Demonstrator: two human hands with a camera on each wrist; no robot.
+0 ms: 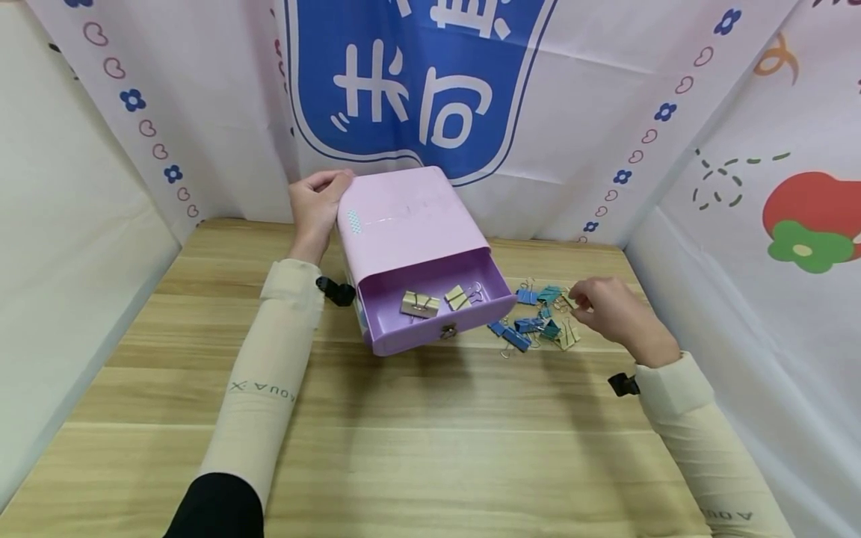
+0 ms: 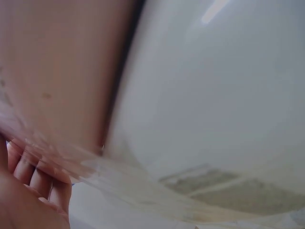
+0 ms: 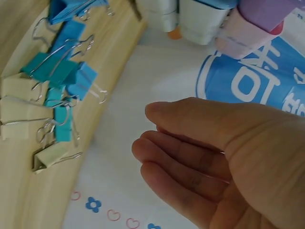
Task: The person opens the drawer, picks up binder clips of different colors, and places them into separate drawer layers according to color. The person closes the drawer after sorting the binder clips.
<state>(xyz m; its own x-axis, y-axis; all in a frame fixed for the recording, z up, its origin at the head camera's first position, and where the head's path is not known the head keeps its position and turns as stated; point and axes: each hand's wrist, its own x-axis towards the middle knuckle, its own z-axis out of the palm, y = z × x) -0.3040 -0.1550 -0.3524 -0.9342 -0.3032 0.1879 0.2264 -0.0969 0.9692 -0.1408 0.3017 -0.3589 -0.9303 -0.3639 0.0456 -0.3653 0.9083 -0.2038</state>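
A pink desktop drawer box (image 1: 410,213) stands mid-table with its purple drawer (image 1: 484,317) pulled out. Inside lie a gold binder clip (image 1: 420,304) and a smaller pale-yellow binder clip (image 1: 458,298). My left hand (image 1: 318,205) grips the box's back left corner; in the left wrist view, curled fingers (image 2: 43,183) show beside its blurred side. To the right, my right hand (image 1: 615,314) hovers by a pile of blue, teal and yellow binder clips (image 1: 530,324). The right wrist view shows its fingers loosely bent, with nothing between thumb and fingertips, beside a small yellow clip (image 3: 50,157).
The wooden table (image 1: 430,456) stretches out in front of the box. A printed white cloth (image 1: 572,134) hangs right behind it, and a white side wall (image 1: 753,299) with fruit prints rises to the right of my right arm.
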